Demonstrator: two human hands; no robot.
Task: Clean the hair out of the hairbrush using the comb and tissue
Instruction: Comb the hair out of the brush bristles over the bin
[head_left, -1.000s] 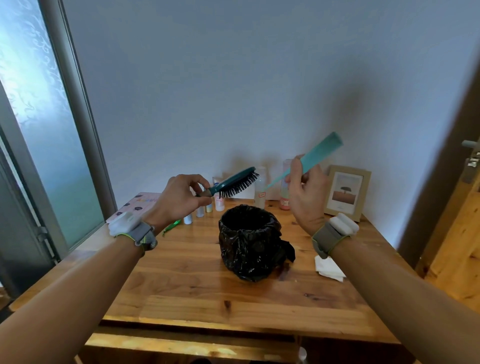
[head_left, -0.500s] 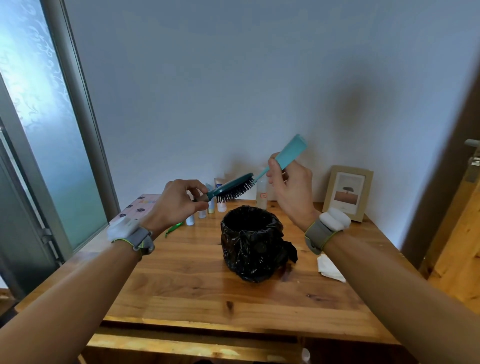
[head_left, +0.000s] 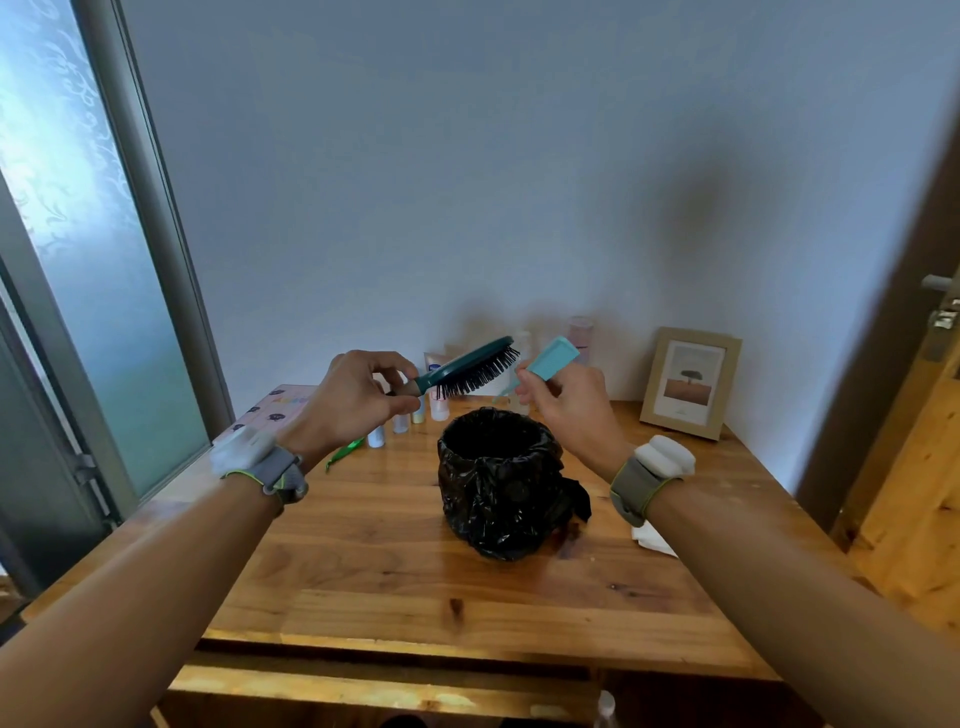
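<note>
My left hand (head_left: 353, 397) grips the handle of a dark teal hairbrush (head_left: 470, 366), held in the air with its black bristles facing down and right, above a bin lined with a black bag (head_left: 501, 480). My right hand (head_left: 569, 405) holds a light teal comb (head_left: 545, 366) just right of the brush head, the comb's thin tail end pointing down-left near the bristle tips. A white tissue (head_left: 652, 538) lies on the wooden table (head_left: 363, 566), partly hidden behind my right forearm.
Small bottles and tubes (head_left: 415, 410) stand along the wall behind the bin. A framed picture (head_left: 688, 382) leans at the back right. A green item (head_left: 345, 451) lies near my left wrist. A window is on the left, a wooden door on the right.
My right hand has carried the comb leftward and lower, from up at the right to close beside the brush bristles. The brush has stayed over the bin, tilted slightly more.
</note>
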